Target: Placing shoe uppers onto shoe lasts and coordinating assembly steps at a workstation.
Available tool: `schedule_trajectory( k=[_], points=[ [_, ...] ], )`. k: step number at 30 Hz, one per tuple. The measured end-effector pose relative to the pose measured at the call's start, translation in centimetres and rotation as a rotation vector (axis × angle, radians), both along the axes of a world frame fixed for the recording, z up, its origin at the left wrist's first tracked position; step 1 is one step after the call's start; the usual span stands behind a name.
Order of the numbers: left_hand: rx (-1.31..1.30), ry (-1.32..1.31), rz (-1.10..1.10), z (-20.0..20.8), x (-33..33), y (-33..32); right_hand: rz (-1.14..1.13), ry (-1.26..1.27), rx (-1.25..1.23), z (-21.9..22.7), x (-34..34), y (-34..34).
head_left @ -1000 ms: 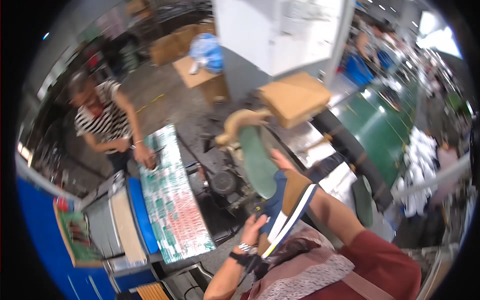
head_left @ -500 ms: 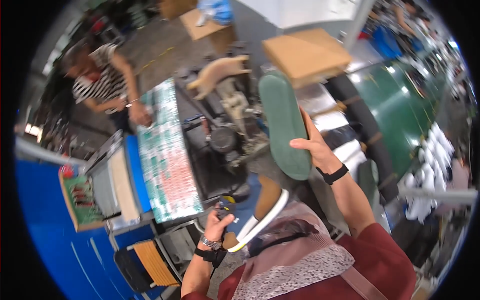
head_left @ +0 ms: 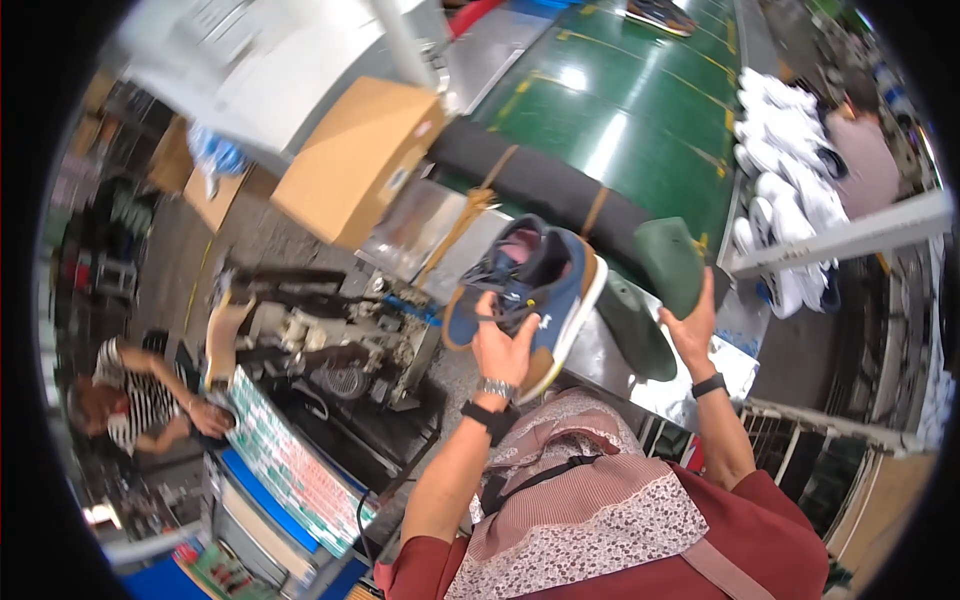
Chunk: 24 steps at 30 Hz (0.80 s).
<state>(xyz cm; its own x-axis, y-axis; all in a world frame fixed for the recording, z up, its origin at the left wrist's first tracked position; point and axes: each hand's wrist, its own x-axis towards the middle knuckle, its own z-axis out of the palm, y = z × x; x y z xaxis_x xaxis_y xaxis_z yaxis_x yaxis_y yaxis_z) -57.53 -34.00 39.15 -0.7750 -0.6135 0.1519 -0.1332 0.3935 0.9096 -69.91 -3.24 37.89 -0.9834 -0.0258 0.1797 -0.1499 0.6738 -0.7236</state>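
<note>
A navy lace-up sneaker with brown patches and a white sole is gripped in my left hand, at its laced upper. It is held above the near end of a metal-topped table, its opening showing. My right hand is closed on the lower part of a green shoe last, raised to the right of the sneaker. Between the two hands, a second green shoe last lies on the metal tabletop.
A dark roll tied with cord runs along the table beside a cardboard box. White shoes are heaped beyond a pale rail. At left, a person in stripes works by a patterned board and machinery.
My view has turned to the right, toward the metal table. The sneaker is now raised over the table, and the shoe last in my right hand has moved to the right and tilted.
</note>
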Motion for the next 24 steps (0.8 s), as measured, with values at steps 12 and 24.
schedule_trajectory(
  k=[12,24],
  points=[
    [-0.756,-0.588,-0.751,4.6,-5.3,-0.2,-0.017,-0.160,0.012,-3.5,0.1,2.3],
    [-1.070,-0.691,-1.217,0.5,-17.2,-5.4,-0.042,-0.146,-0.016,-3.6,-0.7,-1.4]
  ],
)
